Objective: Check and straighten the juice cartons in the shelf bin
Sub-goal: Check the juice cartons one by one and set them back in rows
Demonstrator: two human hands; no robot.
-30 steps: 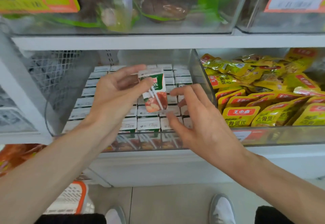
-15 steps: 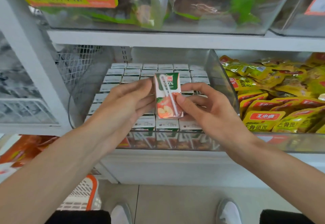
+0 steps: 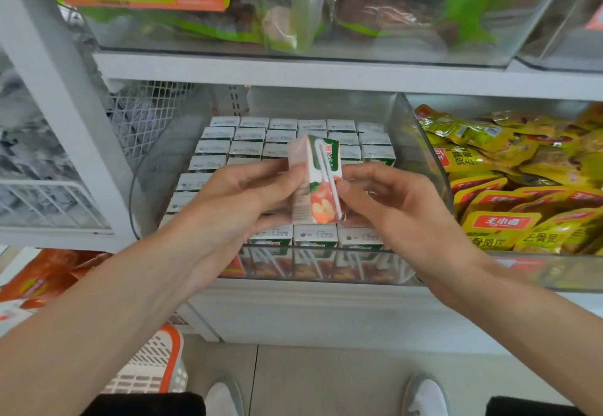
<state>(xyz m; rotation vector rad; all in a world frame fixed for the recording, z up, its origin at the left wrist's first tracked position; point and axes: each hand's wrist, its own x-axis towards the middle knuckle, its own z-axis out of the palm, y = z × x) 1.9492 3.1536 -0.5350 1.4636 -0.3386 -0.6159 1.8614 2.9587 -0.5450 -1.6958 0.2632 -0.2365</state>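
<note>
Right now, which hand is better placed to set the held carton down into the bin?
Right, probably. The right hand pinches the juice carton, thumb on its front; the left hand just steadies its left side. Any gap in the bin is hidden.

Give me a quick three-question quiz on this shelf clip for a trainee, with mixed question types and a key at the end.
1. True or false: the lifted juice carton is held by the left hand and the right hand together.
2. What fills the compartment just right of the clear bin of cartons? A) yellow snack packets B) glass bottles C) tin cans
3. Fill in: the white thing slanting down the lifted carton's front is a ____.

Key: 1 true; 2 A; 3 straw.
</note>
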